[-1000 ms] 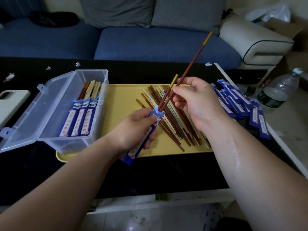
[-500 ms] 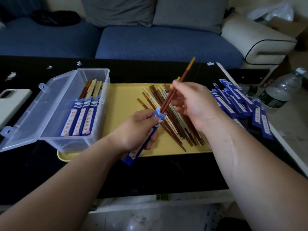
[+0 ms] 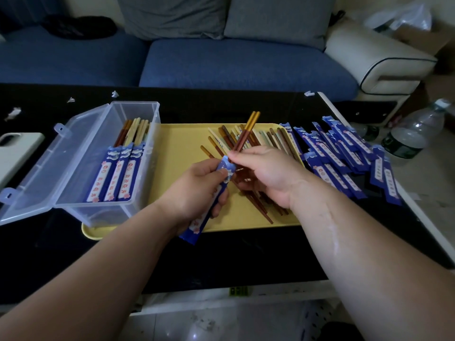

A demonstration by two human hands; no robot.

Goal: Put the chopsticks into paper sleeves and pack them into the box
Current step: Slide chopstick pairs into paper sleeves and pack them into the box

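Note:
My left hand (image 3: pixel 197 190) grips a blue paper sleeve (image 3: pixel 209 205) over the front of the yellow tray (image 3: pixel 182 143). A brown pair of chopsticks with yellow tips (image 3: pixel 246 131) sticks out of the sleeve's mouth, and my right hand (image 3: pixel 266 173) pinches that pair just above the opening. Several loose chopsticks (image 3: pixel 266 141) lie in a heap on the tray behind my hands. The clear plastic box (image 3: pixel 73 173) stands open on the left with three sleeved pairs (image 3: pixel 115 173) inside.
Several empty blue sleeves (image 3: pixel 344 156) are piled on the black table to the right of the tray. A white phone (image 3: pixel 14 153) lies at the far left. Plastic water bottles (image 3: pixel 413 134) stand beyond the table's right edge, and a blue sofa (image 3: pixel 221 62) runs behind.
The brown pair has slid far down into the sleeve; much less of it sticks out. My right hand came down to the sleeve's mouth. My left hand kept its hold.

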